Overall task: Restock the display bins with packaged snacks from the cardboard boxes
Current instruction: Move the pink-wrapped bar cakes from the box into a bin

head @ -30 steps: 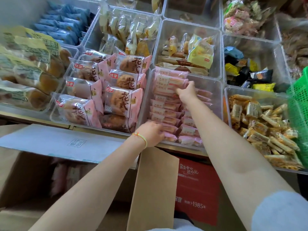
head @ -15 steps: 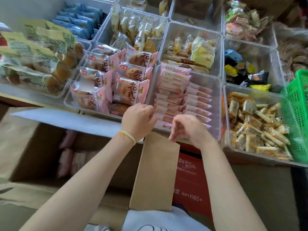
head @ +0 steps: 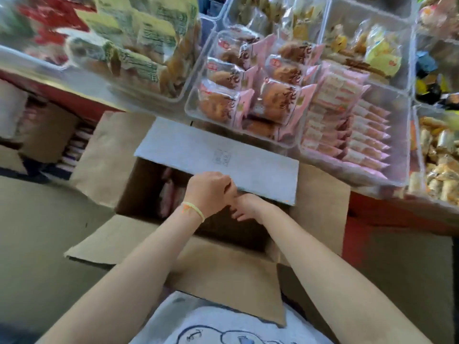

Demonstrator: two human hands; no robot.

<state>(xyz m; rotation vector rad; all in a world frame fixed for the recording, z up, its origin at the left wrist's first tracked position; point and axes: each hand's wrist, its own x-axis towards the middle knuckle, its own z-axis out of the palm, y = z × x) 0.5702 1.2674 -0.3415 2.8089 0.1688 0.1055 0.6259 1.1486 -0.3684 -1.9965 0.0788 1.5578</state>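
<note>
The open cardboard box (head: 139,184) sits below the counter (head: 82,83); blurred pink packets (head: 169,197) show inside it. Both hands reach in: left hand (head: 211,192) curled, grip unclear; right hand (head: 248,207) partly hidden, fingers (head: 236,214) slightly apart. Above the box, clear bins (head: 387,175) hold pink snacks.

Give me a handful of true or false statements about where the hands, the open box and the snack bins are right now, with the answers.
1. Both hands are over the open cardboard box. True.
2. The left hand wears a thin yellow band on its wrist. True.
3. The right hand holds a pink packet above the bin. False: it is down at the box opening, and no packet shows in it.
4. The bin of slim pink packets sits left of the bin of round cakes. False: it sits to their right.
5. Pink packets show inside the box. True.
</note>
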